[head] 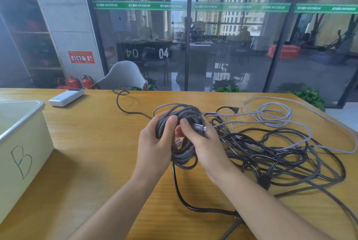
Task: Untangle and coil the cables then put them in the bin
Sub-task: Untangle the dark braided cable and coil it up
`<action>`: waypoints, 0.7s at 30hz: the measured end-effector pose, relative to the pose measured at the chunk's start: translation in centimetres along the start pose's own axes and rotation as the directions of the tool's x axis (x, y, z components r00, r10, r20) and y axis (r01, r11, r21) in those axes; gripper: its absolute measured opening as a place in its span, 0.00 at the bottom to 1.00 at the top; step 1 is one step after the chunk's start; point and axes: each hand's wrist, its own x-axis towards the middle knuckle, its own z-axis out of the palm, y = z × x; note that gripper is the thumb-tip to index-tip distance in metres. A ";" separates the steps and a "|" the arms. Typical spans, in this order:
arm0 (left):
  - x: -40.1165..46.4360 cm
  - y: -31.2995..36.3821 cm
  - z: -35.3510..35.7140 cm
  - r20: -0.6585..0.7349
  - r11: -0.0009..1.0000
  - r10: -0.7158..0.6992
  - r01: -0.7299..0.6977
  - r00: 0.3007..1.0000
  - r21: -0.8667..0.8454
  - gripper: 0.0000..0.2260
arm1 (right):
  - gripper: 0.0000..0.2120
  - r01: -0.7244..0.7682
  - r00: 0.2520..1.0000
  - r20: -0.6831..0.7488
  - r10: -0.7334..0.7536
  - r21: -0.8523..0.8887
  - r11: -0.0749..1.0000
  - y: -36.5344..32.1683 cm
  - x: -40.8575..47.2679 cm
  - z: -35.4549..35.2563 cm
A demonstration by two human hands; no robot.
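A coil of grey braided cable is held above the wooden table at the centre. My left hand grips the coil's left side, thumb over the loops. My right hand pinches the cable's metal plug end against the coil. To the right lies a tangle of black cables, and behind it a loose pale grey cable. A pale bin marked "B" stands at the left edge.
A white power bank lies at the back left of the table. One thin dark cable trails toward the far edge. A thick black cable loops near the front. A white chair back stands behind the table.
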 end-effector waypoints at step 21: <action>1.7 -1.2 -2.3 -0.159 0.988 -0.079 0.099 0.984 0.118 0.12 | 0.11 0.546 0.634 0.149 -0.759 -0.781 0.303 -2.7 0.6 -2.5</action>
